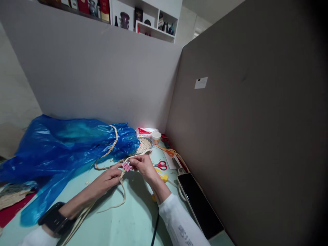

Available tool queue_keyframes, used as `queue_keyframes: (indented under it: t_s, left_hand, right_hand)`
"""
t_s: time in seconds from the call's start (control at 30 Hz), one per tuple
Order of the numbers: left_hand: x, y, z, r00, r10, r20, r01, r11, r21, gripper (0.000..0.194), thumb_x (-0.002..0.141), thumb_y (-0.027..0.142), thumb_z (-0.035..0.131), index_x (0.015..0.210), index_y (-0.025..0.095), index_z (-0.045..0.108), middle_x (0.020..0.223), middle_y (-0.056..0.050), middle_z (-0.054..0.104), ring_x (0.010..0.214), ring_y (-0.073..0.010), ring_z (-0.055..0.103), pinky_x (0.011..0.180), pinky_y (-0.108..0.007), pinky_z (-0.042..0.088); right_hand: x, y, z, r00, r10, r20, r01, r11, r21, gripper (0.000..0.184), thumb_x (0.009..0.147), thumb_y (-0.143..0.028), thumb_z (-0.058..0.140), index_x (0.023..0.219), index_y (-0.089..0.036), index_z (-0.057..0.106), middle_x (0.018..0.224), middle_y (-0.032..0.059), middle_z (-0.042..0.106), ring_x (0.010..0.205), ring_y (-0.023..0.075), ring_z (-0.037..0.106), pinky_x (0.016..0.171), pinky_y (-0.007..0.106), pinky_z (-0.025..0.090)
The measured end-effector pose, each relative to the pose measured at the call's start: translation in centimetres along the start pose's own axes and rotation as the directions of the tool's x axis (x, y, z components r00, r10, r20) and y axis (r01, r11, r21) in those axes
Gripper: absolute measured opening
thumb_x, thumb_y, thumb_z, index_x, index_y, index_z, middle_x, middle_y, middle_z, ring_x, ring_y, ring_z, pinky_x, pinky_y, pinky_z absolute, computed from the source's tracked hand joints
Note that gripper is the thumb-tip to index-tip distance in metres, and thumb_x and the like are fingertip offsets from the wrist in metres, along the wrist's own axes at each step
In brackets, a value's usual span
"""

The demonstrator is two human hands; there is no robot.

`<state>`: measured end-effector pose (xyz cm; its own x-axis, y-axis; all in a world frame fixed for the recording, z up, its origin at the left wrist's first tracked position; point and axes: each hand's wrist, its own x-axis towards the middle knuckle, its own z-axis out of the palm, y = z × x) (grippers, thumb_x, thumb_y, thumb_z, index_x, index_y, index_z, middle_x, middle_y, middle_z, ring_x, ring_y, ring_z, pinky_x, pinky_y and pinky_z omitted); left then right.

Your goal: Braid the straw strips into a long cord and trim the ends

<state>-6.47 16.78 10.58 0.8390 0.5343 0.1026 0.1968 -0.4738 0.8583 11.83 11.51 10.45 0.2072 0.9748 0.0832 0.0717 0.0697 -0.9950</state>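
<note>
A pink binder clip (126, 166) sits on a pale straw braid (122, 173) between my two hands. My right hand (143, 165) pinches the clip at its metal handles, fingers closed. From the left, my left hand (109, 179) grips the braid beside the clip with its fingertips. Loose straw strands (124, 194) hang below the clip and curl over the table. A finished-looking length of braid (114, 145) loops behind, across a blue plastic bag (74, 140). More long strands (81, 218) run under my left forearm.
Behind my hands stand a woven basket (145, 145) and a paper cup (156, 137). To the right lie red-handled scissors (161, 165), orange-handled scissors (167, 152), a yellow tool (162, 175) with a black cord, and a phone (200, 205). Grey partitions (115, 75) enclose the table.
</note>
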Motion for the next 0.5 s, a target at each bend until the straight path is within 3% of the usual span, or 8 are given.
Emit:
queue_keyframes:
  t_s: [0.1, 0.2, 0.37, 0.5]
  left_hand:
    - [-0.1, -0.9, 0.5, 0.992, -0.127, -0.018, 0.123, 0.982, -0.142, 0.029, 0.081, 0.047, 0.057, 0.068, 0.020, 0.061, 0.085, -0.005, 0.062, 0.083, -0.0234, 0.057, 0.076, -0.031, 0.046]
    - [-0.3, -1.7, 1.0, 0.962, -0.271, -0.001, 0.260, 0.921, -0.290, 0.036, 0.077, 0.050, 0.056, 0.079, 0.016, 0.066, 0.058, 0.001, 0.056, 0.052, -0.0152, 0.048, 0.054, -0.026, 0.037]
    - [-1.0, -1.8, 2.4, 0.917, -0.397, 0.022, 0.365, 0.819, -0.442, 0.035, 0.072, 0.049, 0.061, 0.067, 0.015, 0.063, 0.044, 0.004, 0.052, 0.036, -0.0059, 0.032, 0.042, -0.021, 0.020]
    - [-1.4, -1.6, 3.5, 0.901, -0.434, 0.022, 0.386, 0.775, -0.500, 0.036, 0.069, 0.049, 0.065, 0.064, 0.013, 0.065, 0.039, 0.004, 0.051, 0.031, -0.0040, 0.030, 0.038, -0.020, 0.015]
  right_hand:
    - [-0.4, -0.6, 0.2, 0.999, -0.007, 0.042, 0.008, 1.000, -0.030, 0.018, 0.079, -0.025, 0.064, 0.079, -0.012, 0.077, 0.064, 0.0008, 0.066, 0.055, 0.0103, 0.050, 0.058, 0.023, 0.039]
    - [-0.6, -0.6, 0.5, 0.999, -0.016, 0.030, 0.019, 0.995, -0.100, 0.019, 0.082, -0.025, 0.063, 0.084, -0.013, 0.077, 0.071, 0.0021, 0.070, 0.061, 0.0124, 0.056, 0.060, 0.023, 0.042]
    - [-0.5, 0.6, 0.5, 0.995, -0.046, -0.092, 0.015, 0.949, -0.315, 0.017, 0.077, -0.010, 0.065, 0.085, -0.015, 0.079, 0.079, 0.0054, 0.075, 0.079, 0.0200, 0.066, 0.076, 0.028, 0.046]
    - [-0.7, 1.2, 0.8, 0.989, -0.087, -0.123, 0.029, 0.911, -0.412, 0.021, 0.074, -0.005, 0.067, 0.083, -0.016, 0.081, 0.084, 0.0069, 0.079, 0.086, 0.0229, 0.070, 0.082, 0.029, 0.046]
